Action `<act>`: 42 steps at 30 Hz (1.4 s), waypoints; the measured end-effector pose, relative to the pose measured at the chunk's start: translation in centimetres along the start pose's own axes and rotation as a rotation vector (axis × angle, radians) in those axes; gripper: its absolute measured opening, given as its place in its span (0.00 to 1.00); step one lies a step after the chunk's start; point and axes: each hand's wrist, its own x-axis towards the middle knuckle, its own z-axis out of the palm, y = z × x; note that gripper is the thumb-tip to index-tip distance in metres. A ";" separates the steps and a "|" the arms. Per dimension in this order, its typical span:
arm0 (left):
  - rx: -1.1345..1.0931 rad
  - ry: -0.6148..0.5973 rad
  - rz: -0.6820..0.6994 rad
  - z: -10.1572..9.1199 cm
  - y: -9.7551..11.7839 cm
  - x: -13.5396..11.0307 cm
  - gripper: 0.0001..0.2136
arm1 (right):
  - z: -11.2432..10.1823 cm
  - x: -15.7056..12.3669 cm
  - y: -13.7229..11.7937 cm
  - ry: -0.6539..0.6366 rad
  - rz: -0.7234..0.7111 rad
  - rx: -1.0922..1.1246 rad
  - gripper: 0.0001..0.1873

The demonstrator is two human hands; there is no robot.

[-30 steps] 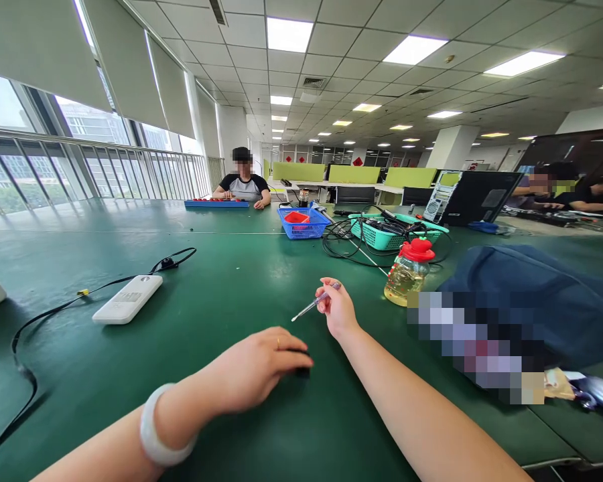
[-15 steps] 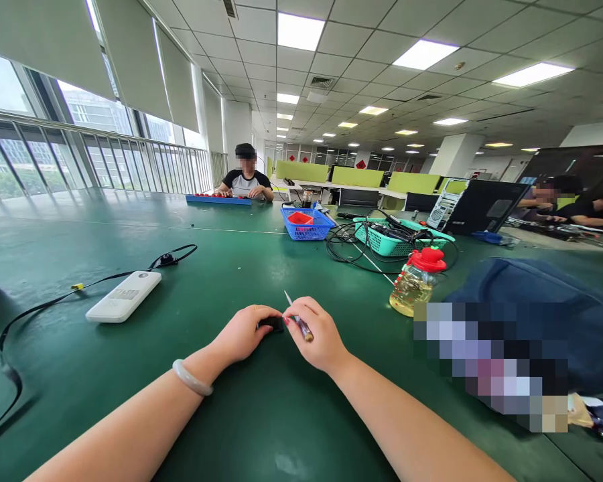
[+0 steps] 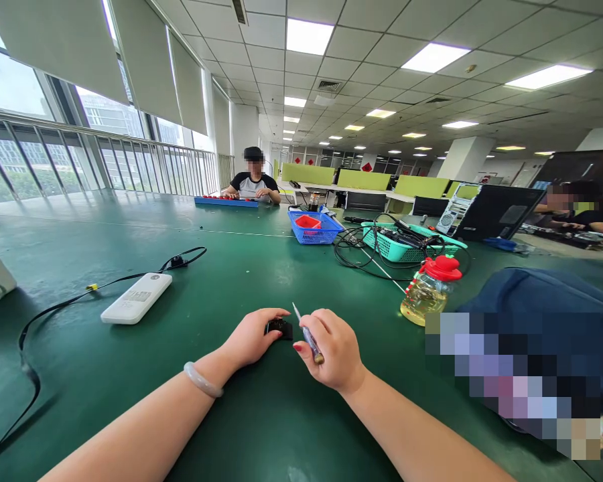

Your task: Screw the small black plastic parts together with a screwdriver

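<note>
My left hand (image 3: 251, 336) rests on the green table (image 3: 130, 361) with its fingers closed round a small black part (image 3: 280, 328). My right hand (image 3: 331, 351) sits just to the right of it, pinched on a thin screwdriver (image 3: 306, 335) whose metal tip points up and away, close to the black part. A pale bangle (image 3: 204, 380) is on my left wrist.
A white remote-like device (image 3: 137, 298) and a black cable (image 3: 55, 311) lie at the left. A jar with a red lid (image 3: 431, 289) and a dark blue bag (image 3: 537, 301) stand at the right. Blue (image 3: 314, 229) and teal (image 3: 396, 246) baskets sit further back. Other people sit at the far ends.
My right hand came back from further out and brought the screwdriver beside my left hand. My left hand took hold of the small black part. The view shifted slightly.
</note>
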 end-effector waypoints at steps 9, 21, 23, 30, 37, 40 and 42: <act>0.108 -0.038 -0.046 -0.2 -0.2 0.1 0.19 | -0.9 0.2 -2.7 -0.145 -0.506 0.070 0.14; 0.139 -0.026 -0.064 -0.3 0.1 0.0 0.22 | 0.1 -0.5 -2.0 -0.104 -0.448 0.048 0.15; 0.137 -0.023 -0.044 -0.3 -0.1 0.0 0.21 | 0.1 -0.5 -1.9 -0.119 -0.406 0.023 0.15; 0.160 -0.006 -0.029 -0.1 -0.5 0.1 0.20 | 0.8 -0.7 -1.8 -0.143 -0.384 0.008 0.19; 0.208 0.012 -0.035 -0.1 -0.3 0.2 0.17 | 0.9 -0.9 -1.9 -0.177 -0.393 -0.012 0.20; 0.202 0.015 -0.031 -0.1 -0.2 0.1 0.17 | 1.1 -0.9 -1.8 -0.188 -0.375 -0.015 0.19; 0.192 0.009 -0.023 -0.1 -0.2 0.1 0.15 | 1.2 -1.0 -1.7 -0.207 -0.363 -0.016 0.19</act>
